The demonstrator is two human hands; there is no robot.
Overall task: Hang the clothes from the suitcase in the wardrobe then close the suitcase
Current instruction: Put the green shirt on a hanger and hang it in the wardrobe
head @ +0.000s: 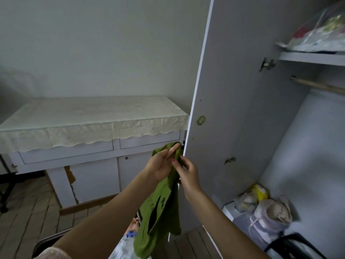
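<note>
**Green garment held up by both hands at wardrobe door**

Green cotton-like garment [158, 208] hangs lengthwise in mid-air, bunched at the top, just left of the open wardrobe door's edge. Olive/moss colour, matte cloth, creased, w/ a dark slit or opening low down and a small dark printed motif near the middle; print too small to read.

Going left to right: white cabinet [89, 165] w/ drawers & doors stands against the wall, topped by a cream lace-edged cloth [89, 120] that drapes over its front edge. Tiled floor below.

Left hand [160, 163] grips the garment's upper part, fingers curled round the bunched cloth, fingertips near the top fold. Right hand [186, 172] just beside it, touching the same bunch, thumb & fingers pinching the fabric; nails painted reddish. Both forearms reach up from the bottom of frame.

Tall white wardrobe door [233, 90] stands open; small green oval sticker [201, 120] on its inner face, wording not legible. Metal hinge [267, 63] higher up.

Inside the wardrobe: wooden hanging rail [317, 85] under a shelf [309, 57], clear plastic bag of bright items [321, 32] on the shelf. Pale bundled bags [268, 212] sit on the bottom at the right.
</note>
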